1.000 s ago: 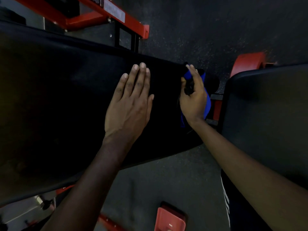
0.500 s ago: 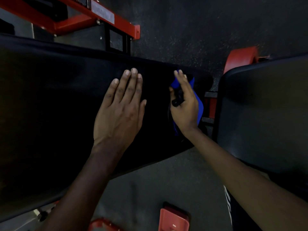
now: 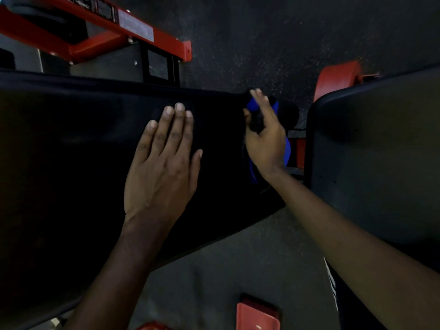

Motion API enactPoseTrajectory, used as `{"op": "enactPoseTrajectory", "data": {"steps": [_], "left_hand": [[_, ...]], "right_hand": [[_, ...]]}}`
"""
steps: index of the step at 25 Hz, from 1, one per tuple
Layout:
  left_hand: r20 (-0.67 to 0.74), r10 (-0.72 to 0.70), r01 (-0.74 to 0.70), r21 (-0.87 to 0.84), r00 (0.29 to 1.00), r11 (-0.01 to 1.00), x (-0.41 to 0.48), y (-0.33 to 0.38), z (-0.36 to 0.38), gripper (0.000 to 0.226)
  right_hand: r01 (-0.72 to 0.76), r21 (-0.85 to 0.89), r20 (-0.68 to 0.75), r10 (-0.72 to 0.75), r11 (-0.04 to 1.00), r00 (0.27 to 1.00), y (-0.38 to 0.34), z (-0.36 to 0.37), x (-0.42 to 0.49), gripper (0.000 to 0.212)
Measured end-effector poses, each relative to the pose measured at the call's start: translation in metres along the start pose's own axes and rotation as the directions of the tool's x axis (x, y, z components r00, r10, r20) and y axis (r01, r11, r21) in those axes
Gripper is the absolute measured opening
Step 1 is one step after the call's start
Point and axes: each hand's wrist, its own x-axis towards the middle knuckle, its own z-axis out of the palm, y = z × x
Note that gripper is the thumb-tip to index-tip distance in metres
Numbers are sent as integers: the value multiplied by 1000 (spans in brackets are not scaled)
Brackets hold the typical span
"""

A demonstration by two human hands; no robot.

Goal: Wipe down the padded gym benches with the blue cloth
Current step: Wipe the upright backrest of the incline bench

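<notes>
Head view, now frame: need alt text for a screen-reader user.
The right hand holds a blue cloth against the end of a black padded bench; the left hand lies flat on its pad, fingers straight. A second bench stands to the right, with red frame parts on the dark floor.

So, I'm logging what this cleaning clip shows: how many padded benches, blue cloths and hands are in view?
2 padded benches: the left bench and the right bench
1 blue cloth, gripped by the right hand
2 hands: the right hand, and the left hand flat on the left bench
Total: 5
</notes>
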Motion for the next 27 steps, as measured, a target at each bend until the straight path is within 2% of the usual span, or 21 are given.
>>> {"op": "enactPoseTrajectory", "data": {"steps": [2, 3, 8, 15, 17, 20, 23, 25, 27], "left_hand": [[-4, -7, 7, -14, 1000, 1000, 1, 1, 0, 60], [-7, -11, 11, -17, 1000, 1000, 1, 2, 0, 60], [-14, -19, 18, -34, 1000, 999, 0, 2, 0, 61], [-26, -27, 26, -10, 999, 1000, 1, 5, 1, 60], [-44, -44, 43, -19, 998, 999, 2, 6, 3, 59], [-89, -34, 26, -93, 995, 995, 15, 18, 13, 55], [-95, 35, -48, -139, 995, 989, 36, 38, 25, 51], [-40, 84, -87, -94, 996, 992, 50, 47, 31, 52], [8, 110, -110, -28, 994, 994, 56, 49, 36, 55]], "right_hand": [[-129, 15, -47, 129, 992, 990, 16, -9, 3, 47], [-146, 9, -47, 147, 989, 988, 20, -11, -2, 48], [-80, -7, 8, 80, 997, 997, 24, -11, -43, 51], [-151, -32, -76, 148, 988, 986, 23, -2, 17, 47], [-60, -56, -46, 57, 997, 997, 12, 0, -1, 48], [109, -55, 83, -104, 993, 991, -6, 5, -23, 54], [171, -66, 157, -159, 983, 975, -2, 2, -3, 66], [103, -71, 115, -95, 992, 989, 12, -3, 14, 70], [-6, -45, 38, 8, 999, 999, 19, -2, 24, 64]]}}
